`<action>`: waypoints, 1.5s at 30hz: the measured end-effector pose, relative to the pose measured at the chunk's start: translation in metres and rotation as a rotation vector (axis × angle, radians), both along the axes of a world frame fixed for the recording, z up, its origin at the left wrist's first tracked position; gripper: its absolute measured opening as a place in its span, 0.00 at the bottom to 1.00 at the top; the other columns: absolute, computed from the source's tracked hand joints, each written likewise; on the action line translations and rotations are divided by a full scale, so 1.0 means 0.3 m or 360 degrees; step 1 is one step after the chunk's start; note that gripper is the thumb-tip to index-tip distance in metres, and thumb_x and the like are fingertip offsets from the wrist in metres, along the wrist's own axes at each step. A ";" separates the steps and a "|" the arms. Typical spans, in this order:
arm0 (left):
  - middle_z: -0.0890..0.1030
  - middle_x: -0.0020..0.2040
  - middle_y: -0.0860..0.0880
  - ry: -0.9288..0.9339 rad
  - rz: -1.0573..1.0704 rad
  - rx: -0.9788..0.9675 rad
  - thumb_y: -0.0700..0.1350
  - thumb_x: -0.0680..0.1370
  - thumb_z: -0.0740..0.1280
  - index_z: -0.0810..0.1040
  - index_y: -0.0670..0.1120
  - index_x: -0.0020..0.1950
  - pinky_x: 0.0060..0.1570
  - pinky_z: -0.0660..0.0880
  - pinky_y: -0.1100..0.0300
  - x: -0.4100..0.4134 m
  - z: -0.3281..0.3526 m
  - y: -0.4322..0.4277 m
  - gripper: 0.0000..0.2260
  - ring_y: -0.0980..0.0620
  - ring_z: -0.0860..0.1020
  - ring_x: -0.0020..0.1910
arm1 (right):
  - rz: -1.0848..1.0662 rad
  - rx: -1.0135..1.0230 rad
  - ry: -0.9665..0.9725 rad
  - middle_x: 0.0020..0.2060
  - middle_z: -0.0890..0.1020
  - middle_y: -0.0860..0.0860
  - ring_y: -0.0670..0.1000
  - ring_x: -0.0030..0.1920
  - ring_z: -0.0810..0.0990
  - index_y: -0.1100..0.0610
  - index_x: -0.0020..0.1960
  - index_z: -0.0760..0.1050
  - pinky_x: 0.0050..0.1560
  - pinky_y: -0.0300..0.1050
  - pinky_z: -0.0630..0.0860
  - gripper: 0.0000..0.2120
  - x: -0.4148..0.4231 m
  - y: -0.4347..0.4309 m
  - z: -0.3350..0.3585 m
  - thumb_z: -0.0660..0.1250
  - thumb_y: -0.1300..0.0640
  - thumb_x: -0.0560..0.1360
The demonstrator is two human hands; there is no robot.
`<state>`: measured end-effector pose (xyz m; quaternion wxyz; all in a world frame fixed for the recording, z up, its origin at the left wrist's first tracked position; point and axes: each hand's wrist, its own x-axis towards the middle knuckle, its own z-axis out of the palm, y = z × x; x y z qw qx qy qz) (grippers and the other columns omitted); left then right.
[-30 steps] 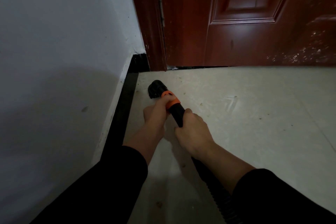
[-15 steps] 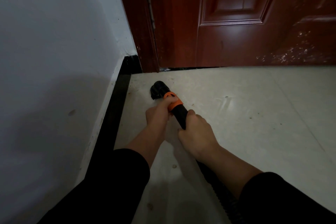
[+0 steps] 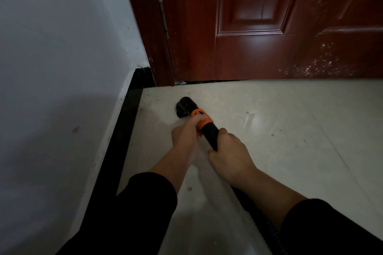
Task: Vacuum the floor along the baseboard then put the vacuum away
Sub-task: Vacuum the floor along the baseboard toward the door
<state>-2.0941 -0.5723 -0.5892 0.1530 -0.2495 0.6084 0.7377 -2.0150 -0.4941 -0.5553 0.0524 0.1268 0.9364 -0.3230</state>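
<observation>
- Pale tile floor [image 3: 269,151] in a dim corner; white wall [image 3: 51,47] with a black baseboard [image 3: 124,130] runs up to a dark red door [image 3: 259,27].
- Task's thing: vacuum nozzle [image 3: 184,106] is down on the floor just short of the door. It is near the baseboard but apart from it, with a strip of bare floor between.
- Grip 1: left hand [image 3: 185,133] has its fingers wrapped round the orange collar [image 3: 202,119] right behind the nozzle, the hand nearer the door.
- Grip 2: right hand [image 3: 230,155] is curled tight round the black tube [image 3: 210,133], further back from the door.
- Ribbed hose [image 3: 259,221] trails away from the door past the right sleeve [image 3: 331,230] and out of frame.
- Progress (judgement): vacuuming step is in hand. The nozzle is almost at the door end of the baseboard run, so this stretch looks close to done.
- Left to do: some grit [image 3: 149,99] shows in the corner by the door, and a speck [image 3: 189,188] lies further back from the door than both hands, so a few passes probably remain.
- Put-away step is not yet begun. The vacuum body is not in view, so I cannot tell where it stands.
</observation>
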 end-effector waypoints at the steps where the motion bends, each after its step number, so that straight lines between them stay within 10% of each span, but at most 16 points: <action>1: 0.83 0.46 0.44 -0.0007 -0.0002 0.0005 0.45 0.68 0.76 0.78 0.44 0.43 0.39 0.77 0.62 0.003 0.002 0.007 0.10 0.50 0.82 0.42 | -0.0001 0.0010 -0.0002 0.48 0.74 0.55 0.52 0.43 0.73 0.61 0.60 0.67 0.41 0.43 0.69 0.14 0.004 0.007 0.001 0.62 0.61 0.75; 18: 0.80 0.43 0.47 -0.0006 -0.0071 0.0071 0.43 0.71 0.74 0.75 0.46 0.40 0.36 0.74 0.65 -0.044 0.006 0.094 0.08 0.53 0.79 0.41 | -0.0047 0.0086 0.0083 0.45 0.70 0.51 0.50 0.42 0.71 0.60 0.62 0.66 0.40 0.41 0.67 0.16 -0.036 0.081 -0.032 0.63 0.60 0.76; 45: 0.82 0.50 0.41 -0.0028 -0.0246 0.0011 0.46 0.70 0.75 0.79 0.45 0.41 0.59 0.75 0.53 -0.186 -0.030 0.051 0.07 0.46 0.80 0.51 | -0.0152 0.0062 0.0061 0.52 0.75 0.56 0.53 0.48 0.76 0.60 0.63 0.66 0.45 0.43 0.73 0.16 -0.159 0.024 -0.065 0.62 0.62 0.75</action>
